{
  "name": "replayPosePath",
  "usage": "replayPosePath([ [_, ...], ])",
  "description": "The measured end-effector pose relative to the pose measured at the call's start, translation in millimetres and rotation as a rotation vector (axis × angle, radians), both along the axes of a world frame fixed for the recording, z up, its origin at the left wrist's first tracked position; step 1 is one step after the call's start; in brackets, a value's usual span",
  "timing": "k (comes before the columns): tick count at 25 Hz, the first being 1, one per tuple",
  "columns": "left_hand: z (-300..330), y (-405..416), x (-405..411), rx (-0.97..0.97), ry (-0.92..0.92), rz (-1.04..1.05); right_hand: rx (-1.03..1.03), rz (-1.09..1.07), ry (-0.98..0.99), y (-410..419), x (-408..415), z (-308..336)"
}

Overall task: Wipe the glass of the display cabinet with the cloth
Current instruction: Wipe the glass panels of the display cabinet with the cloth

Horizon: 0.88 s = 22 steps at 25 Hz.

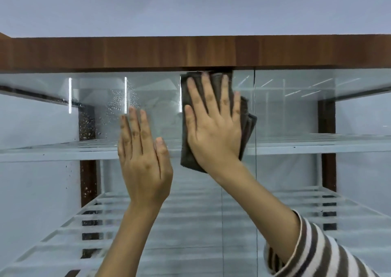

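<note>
The display cabinet's front glass (285,111) fills the view under a dark wooden top band (148,52). My right hand (213,126) lies flat with spread fingers on a folded grey-brown cloth (247,128), pressing it against the glass just below the wooden band, near the seam between two panes. My left hand (143,160) rests flat on the glass to the left of the cloth, fingers together, holding nothing. Water droplets (114,105) cling to the glass left of my left hand.
Behind the glass are clear shelves (296,145) and dark wooden uprights (326,149). A vertical pane edge (255,171) runs just right of the cloth. A plain pale wall (190,5) rises above the cabinet.
</note>
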State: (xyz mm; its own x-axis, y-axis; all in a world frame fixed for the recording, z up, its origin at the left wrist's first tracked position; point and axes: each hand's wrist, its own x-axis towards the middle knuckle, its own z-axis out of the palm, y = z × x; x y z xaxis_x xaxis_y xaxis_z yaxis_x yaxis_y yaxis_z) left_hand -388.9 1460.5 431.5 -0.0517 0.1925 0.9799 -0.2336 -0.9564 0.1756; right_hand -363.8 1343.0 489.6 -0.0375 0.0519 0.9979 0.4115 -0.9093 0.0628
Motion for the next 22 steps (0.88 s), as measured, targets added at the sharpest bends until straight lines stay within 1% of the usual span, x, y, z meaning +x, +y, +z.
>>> replayPosePath([
  [2, 0.0, 0.4, -2.8, -0.028, 0.0, -0.07, -0.161, 0.012, 0.003, 0.0, 0.4, -21.1],
  [4, 1.3, 6.5, -8.3, -0.012, 0.032, -0.111, -0.218, 0.012, 0.007, -18.0, 1.1, -42.5],
  [5, 2.1, 13.1, -11.4, 0.016, 0.056, -0.089, -0.187, 0.011, 0.01, -26.7, 1.9, -47.2],
  [7, 3.9, 30.9, -14.1, 0.059, 0.083, 0.04, -0.057, 0.015, 0.028, -31.0, 3.5, -43.9],
  [9, 5.0, 45.2, -13.8, -0.015, 0.094, 0.139, 0.041, 0.033, 0.043, -16.2, 1.3, -30.6],
  [10, 4.5, 48.8, -12.2, -0.06, 0.099, 0.159, 0.051, 0.045, 0.039, -3.7, -0.2, -22.5],
  [13, 2.6, 49.8, -8.5, -0.065, 0.114, 0.168, -0.048, 0.083, 0.031, 32.8, -5.4, -10.3],
  [16, 2.8, 51.0, -8.7, -0.055, 0.118, 0.168, -0.134, 0.116, 0.034, 31.0, -5.7, -32.0],
  [19, 2.0, 51.1, -8.3, -0.061, 0.127, 0.156, -0.127, 0.072, 0.023, -6.9, -0.9, -66.2],
  [22, 2.1, 50.7, -9.0, -0.065, 0.134, 0.147, -0.052, -0.013, 0.027, -25.6, 2.9, -58.0],
])
